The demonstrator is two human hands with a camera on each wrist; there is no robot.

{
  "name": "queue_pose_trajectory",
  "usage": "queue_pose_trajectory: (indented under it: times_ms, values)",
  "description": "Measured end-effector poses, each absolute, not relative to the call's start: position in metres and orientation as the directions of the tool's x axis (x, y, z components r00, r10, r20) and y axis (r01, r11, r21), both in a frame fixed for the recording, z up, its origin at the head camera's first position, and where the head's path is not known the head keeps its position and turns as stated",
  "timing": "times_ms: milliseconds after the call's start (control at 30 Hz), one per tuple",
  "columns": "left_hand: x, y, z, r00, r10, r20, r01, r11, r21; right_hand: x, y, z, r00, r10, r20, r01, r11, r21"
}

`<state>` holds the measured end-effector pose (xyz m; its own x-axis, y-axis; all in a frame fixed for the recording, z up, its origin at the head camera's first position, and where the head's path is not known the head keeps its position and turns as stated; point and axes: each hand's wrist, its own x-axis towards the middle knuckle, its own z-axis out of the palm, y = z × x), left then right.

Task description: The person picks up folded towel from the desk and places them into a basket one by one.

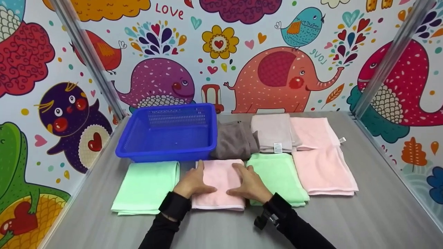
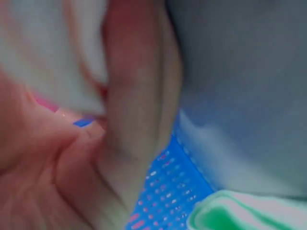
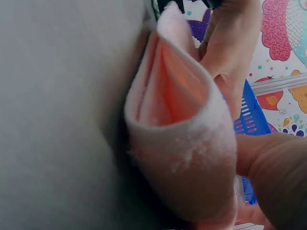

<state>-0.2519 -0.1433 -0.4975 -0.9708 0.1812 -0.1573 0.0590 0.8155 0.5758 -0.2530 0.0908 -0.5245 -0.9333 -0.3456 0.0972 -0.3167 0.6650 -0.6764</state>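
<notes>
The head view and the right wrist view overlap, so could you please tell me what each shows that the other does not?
Only the head view shows the orange printed elephant and the broad folded pink cloth at the front right. Only the right wrist view looks into the open fold of the held pink cloth. Both share that held cloth, the left hand, the right hand, the blue perforated plastic basket, the grey tabletop and the cartoon-printed wall.

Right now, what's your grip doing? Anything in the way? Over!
Left grip, right grip: on pink towel, opposite sides. Towel: folded, on table. Blue basket behind; nothing seems blocking.
</notes>
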Motion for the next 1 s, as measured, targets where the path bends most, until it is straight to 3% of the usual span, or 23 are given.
queue_pose_trajectory:
  times_ms: [433,600,1000]
  values:
    - [-0.255,-0.139,-0.501,-0.927,0.358,-0.109,0.219,0.756,0.617,-0.264,0.099,-0.530,-0.862,-0.483,0.157,-0.435,0.545,-0.717]
    - [-0.254,-0.135,-0.504,-0.921,0.374,-0.110,0.221,0.734,0.642,-0.267,0.103,-0.530,-0.825,-0.530,0.195,-0.483,0.483,-0.730]
    - [-0.256,-0.136,-0.504,-0.915,0.397,-0.069,0.251,0.695,0.673,-0.270,0.104,-0.529,-0.814,-0.570,0.110,-0.436,0.475,-0.764]
